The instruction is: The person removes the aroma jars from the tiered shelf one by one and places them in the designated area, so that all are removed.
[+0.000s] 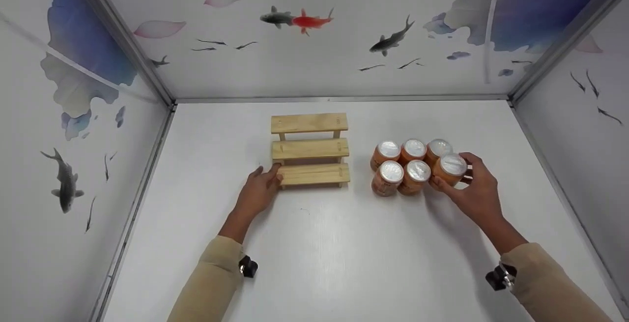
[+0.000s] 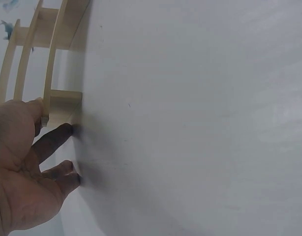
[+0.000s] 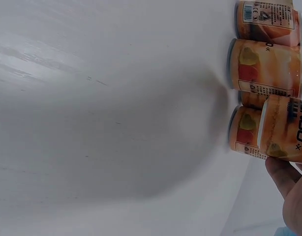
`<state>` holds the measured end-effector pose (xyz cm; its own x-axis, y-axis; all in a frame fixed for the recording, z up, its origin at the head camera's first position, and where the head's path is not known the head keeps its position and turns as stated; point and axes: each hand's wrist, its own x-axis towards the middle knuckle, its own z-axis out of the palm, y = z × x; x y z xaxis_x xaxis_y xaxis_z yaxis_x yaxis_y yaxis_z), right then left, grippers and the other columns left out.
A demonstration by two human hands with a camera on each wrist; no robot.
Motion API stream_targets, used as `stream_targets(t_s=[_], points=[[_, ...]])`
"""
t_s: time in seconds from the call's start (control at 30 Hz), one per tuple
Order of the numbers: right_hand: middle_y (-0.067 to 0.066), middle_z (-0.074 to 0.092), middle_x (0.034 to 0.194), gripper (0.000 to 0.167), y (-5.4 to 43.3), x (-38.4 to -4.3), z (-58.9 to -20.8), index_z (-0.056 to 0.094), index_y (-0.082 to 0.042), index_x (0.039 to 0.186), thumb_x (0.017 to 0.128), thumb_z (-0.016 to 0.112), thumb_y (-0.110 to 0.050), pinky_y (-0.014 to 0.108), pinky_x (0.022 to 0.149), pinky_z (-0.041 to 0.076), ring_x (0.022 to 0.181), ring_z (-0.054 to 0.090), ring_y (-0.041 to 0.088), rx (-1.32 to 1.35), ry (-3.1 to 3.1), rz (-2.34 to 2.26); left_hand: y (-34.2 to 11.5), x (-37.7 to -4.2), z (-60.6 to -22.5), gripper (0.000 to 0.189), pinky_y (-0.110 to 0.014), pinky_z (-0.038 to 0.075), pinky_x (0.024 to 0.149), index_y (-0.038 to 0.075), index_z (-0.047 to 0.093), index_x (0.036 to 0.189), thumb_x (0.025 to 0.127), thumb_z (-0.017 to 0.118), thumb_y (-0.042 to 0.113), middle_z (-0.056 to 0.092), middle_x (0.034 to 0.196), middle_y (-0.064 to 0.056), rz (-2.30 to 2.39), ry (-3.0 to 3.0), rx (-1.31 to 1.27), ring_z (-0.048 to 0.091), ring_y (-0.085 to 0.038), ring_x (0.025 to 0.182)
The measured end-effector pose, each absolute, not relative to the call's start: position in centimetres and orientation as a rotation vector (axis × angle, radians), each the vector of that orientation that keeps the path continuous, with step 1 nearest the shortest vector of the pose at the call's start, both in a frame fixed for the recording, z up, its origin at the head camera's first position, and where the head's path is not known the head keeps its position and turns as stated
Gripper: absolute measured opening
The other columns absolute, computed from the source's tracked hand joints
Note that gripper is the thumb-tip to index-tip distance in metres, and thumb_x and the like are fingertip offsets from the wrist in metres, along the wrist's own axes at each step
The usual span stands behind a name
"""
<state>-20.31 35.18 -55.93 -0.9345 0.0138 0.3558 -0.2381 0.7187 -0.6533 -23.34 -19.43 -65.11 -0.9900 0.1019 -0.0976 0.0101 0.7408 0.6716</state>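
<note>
A small three-tier wooden step shelf (image 1: 310, 149) stands on the white table. My left hand (image 1: 257, 190) pinches the left end of its lowest step, with the thumb at the step's edge in the left wrist view (image 2: 28, 162). My right hand (image 1: 474, 189) grips an orange can (image 1: 449, 170) with a silver top, fingers on its far side and thumb on the near side. In the right wrist view the held can (image 3: 286, 129) is raised off the table, in front of another can (image 3: 247, 132). Several similar cans (image 1: 414, 178) stand close together left of it.
Printed panels with fish and leaves wall the table (image 1: 314, 253) at the back (image 1: 334, 56), left (image 1: 59, 164) and right (image 1: 589, 96). The cans stand to the right of the shelf, with a gap of bare table between.
</note>
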Motion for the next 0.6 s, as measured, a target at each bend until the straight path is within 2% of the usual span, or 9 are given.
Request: stream_targets(t_s=[0.43, 0.53, 0.6], points=[[0.024, 0.065, 0.144, 0.081, 35.3, -20.5, -59.3, 0.05, 0.001, 0.153, 0.09, 0.096, -0.022, -0.001, 0.087, 0.044, 0.123, 0.07, 0.041, 0.124, -2.683, 1.085, -18.9, -22.4, -63.3, 0.065, -0.072, 0.035, 0.129, 0.023, 0.05, 0.168, 0.115, 0.046, 0.06, 0.059, 0.163, -0.021, 1.111, 2.802, 0.06, 0.035, -0.052, 0.164], [0.023, 0.065, 0.145, 0.083, 35.3, -20.6, -59.7, 0.049, 0.001, 0.154, 0.091, 0.095, -0.026, 0.01, 0.091, 0.054, 0.124, 0.07, 0.04, 0.107, -2.695, 1.082, -18.9, -22.5, -63.5, 0.065, -0.071, 0.035, 0.129, 0.023, 0.05, 0.168, 0.115, 0.045, 0.061, 0.06, 0.163, -0.019, 1.107, 2.805, 0.065, 0.035, -0.052, 0.164], [0.023, 0.065, 0.145, 0.083, 35.2, -20.7, -59.7, 0.049, 0.0, 0.154, 0.091, 0.095, -0.029, 0.028, 0.095, 0.062, 0.124, 0.069, 0.04, 0.096, -2.7, 1.089, -18.9, -22.6, -63.6, 0.067, -0.072, 0.036, 0.128, 0.023, 0.049, 0.169, 0.116, 0.043, 0.063, 0.06, 0.162, -0.019, 1.092, 2.81, 0.073, 0.035, -0.052, 0.164]])
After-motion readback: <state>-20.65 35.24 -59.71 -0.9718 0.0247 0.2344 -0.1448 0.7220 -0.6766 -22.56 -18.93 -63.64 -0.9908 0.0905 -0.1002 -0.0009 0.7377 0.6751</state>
